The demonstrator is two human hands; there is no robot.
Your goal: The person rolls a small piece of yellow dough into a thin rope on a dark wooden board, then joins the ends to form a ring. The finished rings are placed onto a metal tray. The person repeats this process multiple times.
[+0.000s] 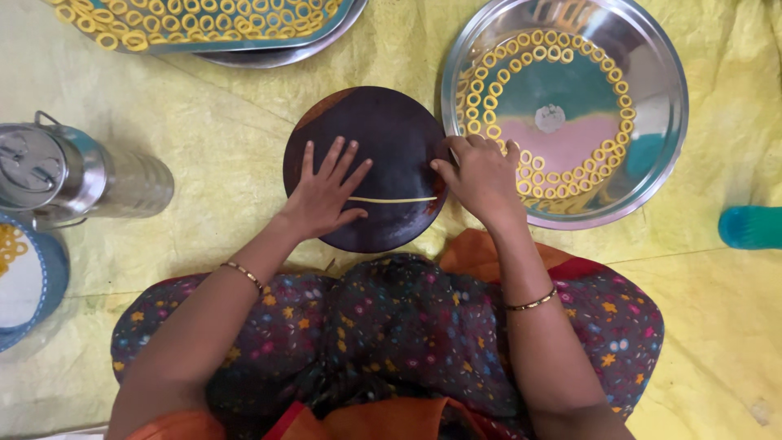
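A round dark board (383,122) lies on the yellow sheet in front of my lap. Across it stretches a thin pale strand of dough (393,200). My left hand (323,192) lies flat on the board with fingers spread, its palm on the strand's left end. At the board's right edge my right hand (482,175) curls its fingers around the strand's right end, pinching it. Just right of that hand sits a steel plate (652,57) with small yellow dough rings (570,175) laid along its inner rim.
A second tray (326,37) packed with dough rings sits at the top left. A steel lidded container (73,171) lies at the left, above a blue-rimmed plate (50,277). A teal object (751,227) is at the right edge. Yellow sheet (220,138) covers the floor.
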